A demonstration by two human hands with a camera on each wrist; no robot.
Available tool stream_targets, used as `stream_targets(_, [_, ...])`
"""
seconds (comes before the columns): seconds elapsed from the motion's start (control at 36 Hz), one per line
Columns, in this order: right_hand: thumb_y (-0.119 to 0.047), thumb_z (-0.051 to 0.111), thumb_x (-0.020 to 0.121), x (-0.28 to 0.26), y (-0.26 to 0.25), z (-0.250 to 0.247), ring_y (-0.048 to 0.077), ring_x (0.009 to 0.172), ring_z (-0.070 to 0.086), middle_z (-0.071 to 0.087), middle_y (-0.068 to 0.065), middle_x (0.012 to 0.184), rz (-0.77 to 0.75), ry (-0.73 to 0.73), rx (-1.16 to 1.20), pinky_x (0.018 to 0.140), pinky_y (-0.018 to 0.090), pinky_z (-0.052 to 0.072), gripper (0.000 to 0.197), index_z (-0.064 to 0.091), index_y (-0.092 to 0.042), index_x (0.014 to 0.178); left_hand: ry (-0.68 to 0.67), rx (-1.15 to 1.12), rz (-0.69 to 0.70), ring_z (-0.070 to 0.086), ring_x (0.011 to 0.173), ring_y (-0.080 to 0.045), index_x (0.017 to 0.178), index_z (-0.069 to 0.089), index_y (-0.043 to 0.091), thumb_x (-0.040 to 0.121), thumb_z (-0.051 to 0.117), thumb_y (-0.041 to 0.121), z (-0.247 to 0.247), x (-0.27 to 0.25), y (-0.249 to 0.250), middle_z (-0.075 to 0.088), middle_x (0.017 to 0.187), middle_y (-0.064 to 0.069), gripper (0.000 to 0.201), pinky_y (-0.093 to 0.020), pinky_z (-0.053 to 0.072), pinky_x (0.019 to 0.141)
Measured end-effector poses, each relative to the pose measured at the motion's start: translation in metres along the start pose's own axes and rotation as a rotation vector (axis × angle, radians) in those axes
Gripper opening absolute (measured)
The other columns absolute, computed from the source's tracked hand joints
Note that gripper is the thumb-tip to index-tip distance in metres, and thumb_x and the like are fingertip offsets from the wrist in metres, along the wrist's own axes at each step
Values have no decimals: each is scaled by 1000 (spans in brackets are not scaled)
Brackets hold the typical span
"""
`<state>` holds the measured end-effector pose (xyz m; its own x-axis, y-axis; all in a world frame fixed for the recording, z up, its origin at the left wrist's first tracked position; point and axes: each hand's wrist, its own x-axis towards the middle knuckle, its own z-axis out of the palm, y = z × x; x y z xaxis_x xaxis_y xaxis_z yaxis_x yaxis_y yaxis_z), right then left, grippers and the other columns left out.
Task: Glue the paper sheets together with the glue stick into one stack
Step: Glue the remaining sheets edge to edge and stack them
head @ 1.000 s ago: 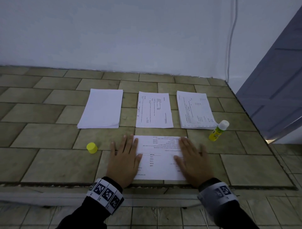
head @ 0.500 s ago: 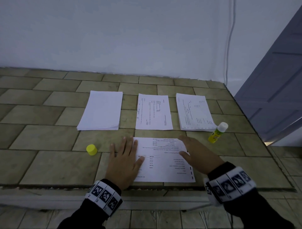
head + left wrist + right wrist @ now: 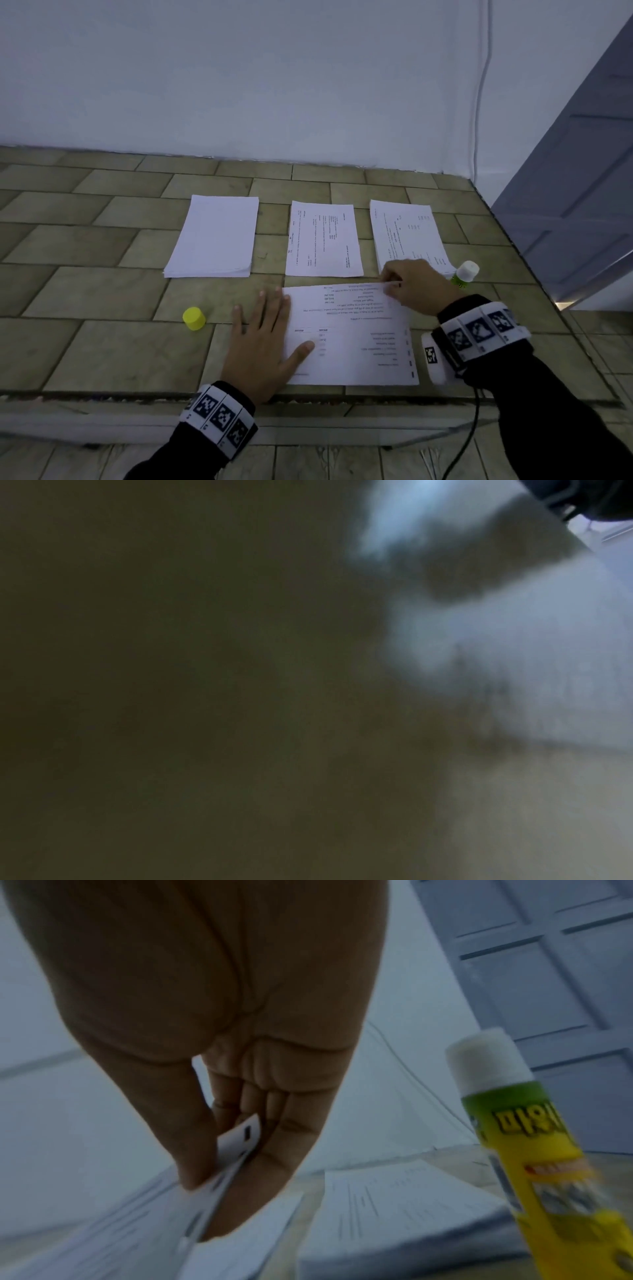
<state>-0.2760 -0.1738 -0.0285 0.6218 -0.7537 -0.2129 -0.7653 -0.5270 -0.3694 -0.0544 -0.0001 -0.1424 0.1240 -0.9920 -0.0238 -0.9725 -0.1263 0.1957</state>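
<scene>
A printed sheet [image 3: 349, 335] lies near the front edge of the tiled counter. My left hand [image 3: 263, 339] lies flat with straight fingers at its left side, thumb on the paper. My right hand [image 3: 407, 284] pinches the sheet's far right corner [image 3: 240, 1139] between thumb and fingers. The uncapped glue stick [image 3: 464, 274] [image 3: 534, 1153] stands just right of that hand. Its yellow cap [image 3: 194, 318] sits on the counter to the left. Behind lie a blank stack [image 3: 214, 238], a printed sheet [image 3: 323, 240] and a printed stack [image 3: 407, 236]. The left wrist view is dark and blurred.
The tiled counter [image 3: 85, 298] ends at a front edge just under my wrists. A white wall [image 3: 274, 85] closes the back. A grey door [image 3: 582, 188] stands at the right, and a cable [image 3: 479, 102] runs down the wall corner.
My right hand has left the sheet's near right part, moved up to its far right corner and pinched it. The sheet has slid slightly right. The left hand stays flat.
</scene>
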Motion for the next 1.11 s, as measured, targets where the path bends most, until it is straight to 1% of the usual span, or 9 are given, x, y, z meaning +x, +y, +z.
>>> stream_targets(0.11, [-9,55,91,5,6,-29,13,80,57,61,-2,88,25,156,88,60,11,38,10,64,-13,90,11,-40,-19,-4,151,-24,156,6,15,87,-2,80,1,-1,0,-7,163,-5,95,-59,1,118])
stream_targets(0.22, [-4,59,90,20,11,-43,21,72,69,68,9,82,151,293,424,65,31,58,16,58,-14,78,8,-25,-22,-6,151,-21,157,8,18,86,-3,80,1,-1,1,-8,164,-2,94,-56,-3,118])
stream_targets(0.33, [6,60,87,43,4,-31,28,78,69,63,16,91,276,348,882,65,36,61,15,52,-6,88,3,-27,-29,-9,150,-18,157,11,20,81,-10,82,-3,-2,3,-5,164,0,100,-55,-6,118])
stream_targets(0.42, [8,61,86,60,-5,-12,31,87,66,58,16,94,299,346,976,71,42,60,24,47,-4,101,-18,-15,-35,-13,150,-17,157,7,22,78,-14,83,-3,-2,3,-8,164,2,102,-53,-10,118])
stream_targets(0.53, [2,64,81,79,-9,15,32,94,65,60,10,90,325,329,790,78,45,59,17,57,-13,83,-10,-34,-36,-11,150,-16,157,11,22,82,-7,83,-3,-2,3,-5,164,2,98,-55,-8,118])
stream_targets(0.58, [-3,66,80,87,-7,25,27,92,63,60,5,85,327,311,659,83,37,56,12,63,-14,82,-14,-37,-39,-12,150,-16,157,10,22,81,-7,83,-3,-2,2,-6,164,3,99,-54,-9,118])
stream_targets(0.69, [-5,63,86,91,-9,33,14,75,52,49,-6,75,305,290,431,51,8,36,18,64,-8,103,-31,-10,-45,-18,148,-15,157,4,23,78,-13,83,-6,-2,3,-12,163,4,101,-53,-12,118])
stream_targets(0.81, [-5,64,86,95,-11,37,14,86,50,53,2,94,300,281,307,72,18,37,23,63,-6,108,-31,-8,-46,-18,148,-15,157,4,23,77,-15,83,-7,-2,4,-12,163,4,102,-52,-13,118])
stream_targets(1.11, [-7,56,92,99,-26,39,30,108,55,53,14,122,266,105,-88,89,37,50,22,55,-5,114,-11,-51,-38,-16,149,-14,157,8,23,79,-11,83,-7,-3,3,-9,163,5,100,-51,-14,117])
